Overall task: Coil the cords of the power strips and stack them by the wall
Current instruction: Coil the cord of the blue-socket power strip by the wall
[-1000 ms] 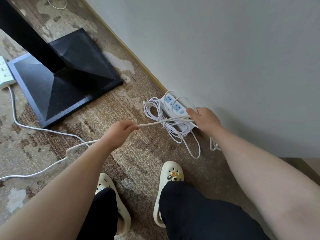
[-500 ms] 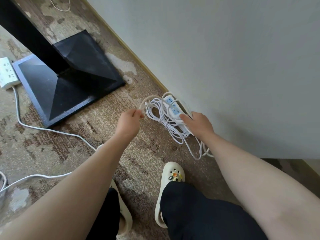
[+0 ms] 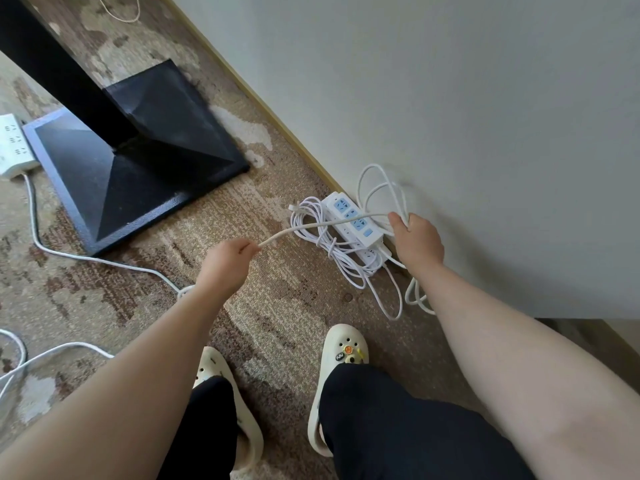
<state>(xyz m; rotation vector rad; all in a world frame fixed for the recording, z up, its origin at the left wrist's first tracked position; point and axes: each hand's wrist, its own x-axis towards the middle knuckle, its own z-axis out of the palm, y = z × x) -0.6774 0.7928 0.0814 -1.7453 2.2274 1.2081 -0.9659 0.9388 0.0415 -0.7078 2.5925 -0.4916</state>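
Though partly hidden, white cord [image 3: 313, 227] seemingly half-coiled.

- One view only, from a wide-angle camera worn on the person's head.
- It looks steeply down and forward over both forearms to the carpet [image 3: 138, 299] and the wall [image 3: 450, 98].
- The left hand [image 3: 225, 265] and right hand [image 3: 417, 244] sit mid-frame, near the lens; both feet show below them.
- Straight edges bow toward the frame's borders.
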